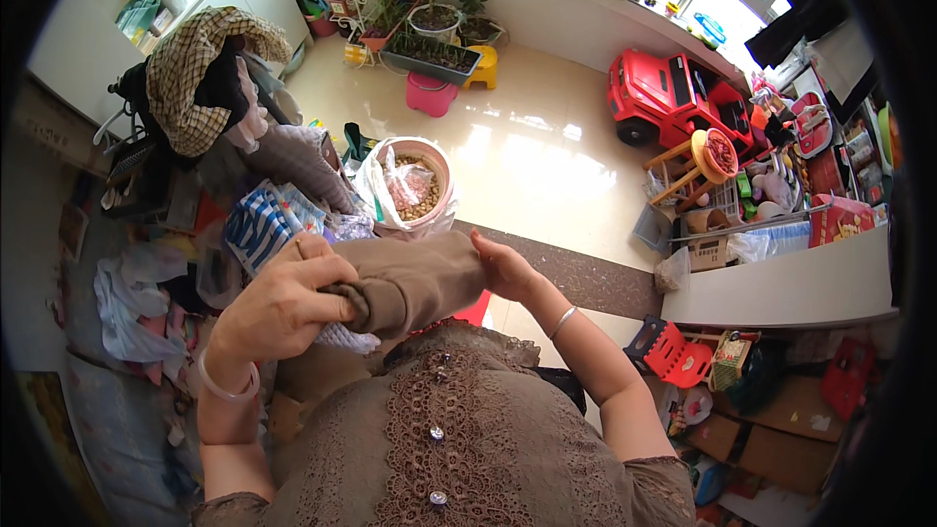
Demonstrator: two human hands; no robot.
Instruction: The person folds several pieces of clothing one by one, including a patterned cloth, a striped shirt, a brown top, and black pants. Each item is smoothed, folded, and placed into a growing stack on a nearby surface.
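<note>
My left hand (282,300) grips one end of a folded brown cloth garment (421,282), its fingers and thumb closed around a thick, cuff-like edge. At the other end, my right hand (506,267) holds the cloth's edge; part of its fingers is hidden behind the fabric. The garment hangs level between both hands, in front of my chest. Beneath and beside my left hand lie a blue and white striped cloth (260,227) and a pale knitted cloth (348,339). Just beyond the garment stands a pink bucket (439,172) lined with a white plastic bag.
Heaped clothes (194,88) cover a rack at the left. Farther off are a planter box (432,58) on stools and a red toy car (659,95). A wooden stool (677,176) holds a bowl at the right, near crowded shelves and a red folding stool (677,355).
</note>
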